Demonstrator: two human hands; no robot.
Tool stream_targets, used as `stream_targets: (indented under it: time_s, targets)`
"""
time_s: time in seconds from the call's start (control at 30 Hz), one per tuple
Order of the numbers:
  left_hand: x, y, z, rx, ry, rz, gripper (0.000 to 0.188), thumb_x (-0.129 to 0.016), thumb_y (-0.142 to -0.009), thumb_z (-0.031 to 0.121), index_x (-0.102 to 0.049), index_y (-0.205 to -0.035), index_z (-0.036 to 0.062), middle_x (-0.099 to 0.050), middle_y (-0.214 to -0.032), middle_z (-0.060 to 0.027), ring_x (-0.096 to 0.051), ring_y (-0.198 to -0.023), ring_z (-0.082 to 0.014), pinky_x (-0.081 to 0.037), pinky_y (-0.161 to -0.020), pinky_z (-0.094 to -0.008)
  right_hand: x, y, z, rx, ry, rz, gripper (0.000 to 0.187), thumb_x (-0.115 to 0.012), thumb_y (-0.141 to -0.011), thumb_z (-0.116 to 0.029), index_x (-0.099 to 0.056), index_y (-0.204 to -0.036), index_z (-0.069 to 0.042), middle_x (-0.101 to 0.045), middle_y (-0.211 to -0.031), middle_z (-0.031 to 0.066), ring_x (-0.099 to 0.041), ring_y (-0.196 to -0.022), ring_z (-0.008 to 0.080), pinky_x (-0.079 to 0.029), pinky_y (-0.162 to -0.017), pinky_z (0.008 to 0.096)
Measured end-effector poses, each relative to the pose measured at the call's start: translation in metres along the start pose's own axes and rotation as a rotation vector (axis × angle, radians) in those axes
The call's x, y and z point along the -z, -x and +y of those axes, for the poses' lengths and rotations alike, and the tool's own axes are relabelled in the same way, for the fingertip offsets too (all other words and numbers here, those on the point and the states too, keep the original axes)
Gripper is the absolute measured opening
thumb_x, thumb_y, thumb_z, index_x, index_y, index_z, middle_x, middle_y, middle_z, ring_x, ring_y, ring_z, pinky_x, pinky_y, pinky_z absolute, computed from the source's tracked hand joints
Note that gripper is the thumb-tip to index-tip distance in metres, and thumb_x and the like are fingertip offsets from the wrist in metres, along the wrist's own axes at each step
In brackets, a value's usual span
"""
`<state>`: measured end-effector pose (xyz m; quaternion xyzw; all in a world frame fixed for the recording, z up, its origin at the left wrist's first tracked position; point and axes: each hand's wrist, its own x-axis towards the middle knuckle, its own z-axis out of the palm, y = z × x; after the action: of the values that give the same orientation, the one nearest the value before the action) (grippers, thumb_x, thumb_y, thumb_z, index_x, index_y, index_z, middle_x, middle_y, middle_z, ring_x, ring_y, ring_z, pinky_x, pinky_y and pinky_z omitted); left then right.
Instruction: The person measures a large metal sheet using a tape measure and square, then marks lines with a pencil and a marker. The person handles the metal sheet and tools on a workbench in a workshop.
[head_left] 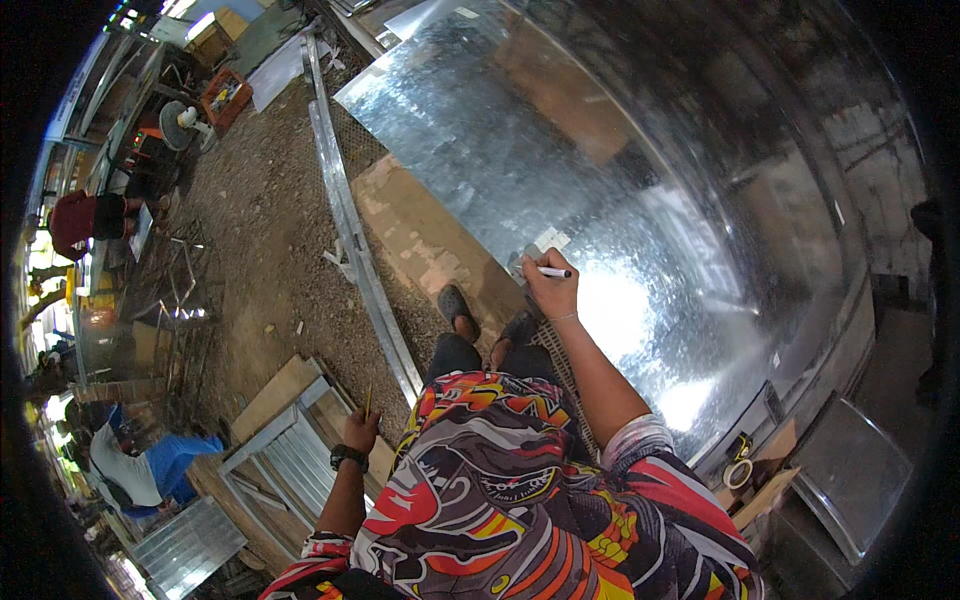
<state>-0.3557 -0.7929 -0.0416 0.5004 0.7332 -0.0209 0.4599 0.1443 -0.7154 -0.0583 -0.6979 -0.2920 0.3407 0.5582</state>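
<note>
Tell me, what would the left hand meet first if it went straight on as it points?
Ahead of the left hand, the long metal rail seems first; depth is unclear, so it might pass above.

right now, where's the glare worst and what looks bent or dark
Head view: glare washes out the shiny metal sheet just right of the right hand, with a smaller bright patch lower down; head view: fisheye distortion bows the sheet's right side, and the picture's corners go black.
</note>
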Motion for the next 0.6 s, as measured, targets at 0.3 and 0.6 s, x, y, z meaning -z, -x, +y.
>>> stream_targets:
  time_s: [0.3,0.6]
  targets:
    - [-0.006,0.000,-0.015,-0.028,-0.010,-0.023,0.045,-0.072,-0.097,0.044,-0.063,-0.085,0.0019,-0.060,-0.070,-0.0051,-0.060,-0.064,-0.0158,-0.047,-0.059,-0.0358,0.003,0.003,-0.006,0.026,0.107,-0.021,0.030,-0.079,-0.089,-0.023,-0.060,-0.080,-0.002,-0.062,-0.067,0.0048,-0.052,-0.064,0.0085,-0.044,-0.058,0.0321]
    - [-0.005,0.004,-0.014,-0.013,0.094,-0.007,0.050,-0.073,-0.096,0.050,-0.065,-0.087,0.0019,-0.060,-0.070,-0.0044,-0.060,-0.064,-0.0159,-0.048,-0.059,-0.0357,0.002,0.003,-0.013,0.038,0.076,-0.016,0.037,-0.079,-0.093,-0.019,-0.051,-0.071,-0.007,-0.053,-0.065,-0.0037,-0.046,-0.062,0.0042,-0.039,-0.055,0.0266]
